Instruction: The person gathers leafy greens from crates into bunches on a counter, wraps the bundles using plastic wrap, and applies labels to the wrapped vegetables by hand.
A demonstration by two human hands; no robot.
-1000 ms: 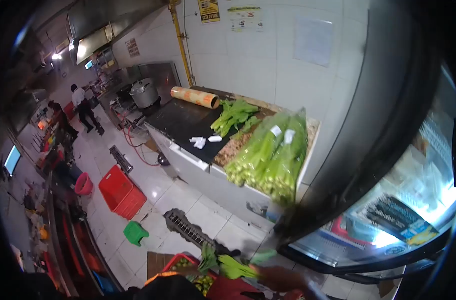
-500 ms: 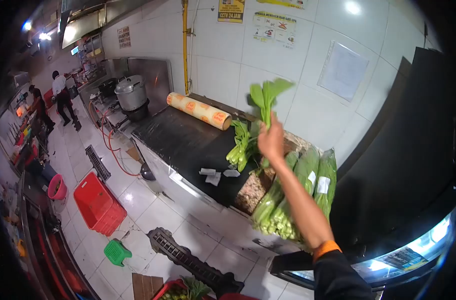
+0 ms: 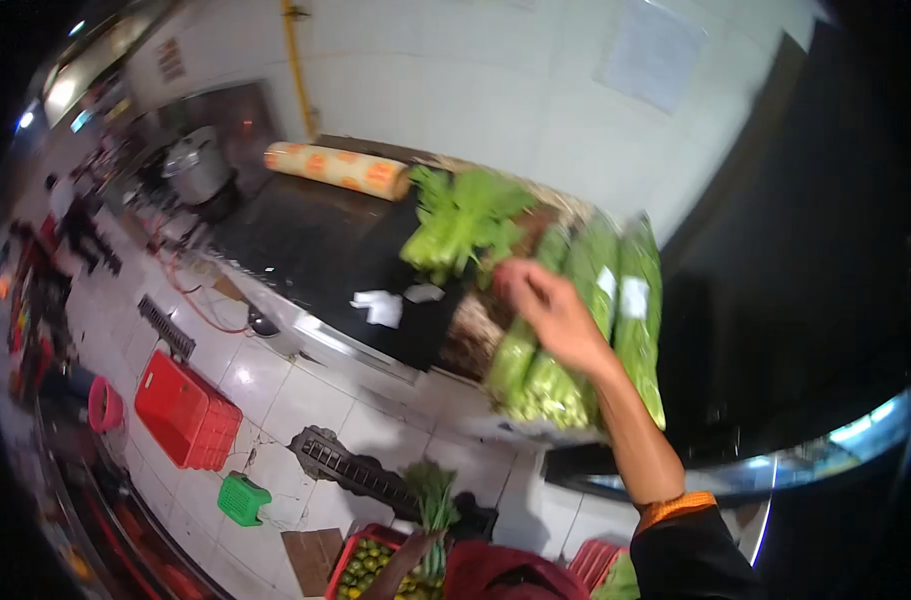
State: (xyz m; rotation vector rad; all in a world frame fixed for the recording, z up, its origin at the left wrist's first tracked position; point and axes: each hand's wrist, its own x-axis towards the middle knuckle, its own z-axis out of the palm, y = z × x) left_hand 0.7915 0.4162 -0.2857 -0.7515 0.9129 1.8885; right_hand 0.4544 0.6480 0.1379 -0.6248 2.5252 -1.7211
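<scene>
One right hand (image 3: 555,312) is hanging loosely open over the bagged greens (image 3: 635,345), its fingertips close to the loose greens (image 3: 465,215); whether they are touching, I can't tell. Lower down, the left hand (image 3: 419,548) is gripping a bunch (image 3: 433,492) beside a crate of fruit (image 3: 363,572). Those loose greens are lying on the counter (image 3: 310,235), near paper scraps (image 3: 378,307) and a roll (image 3: 340,170). Farther off, a pot (image 3: 197,168) is standing, and a green stool (image 3: 243,498) is sitting on the floor (image 3: 320,395).
</scene>
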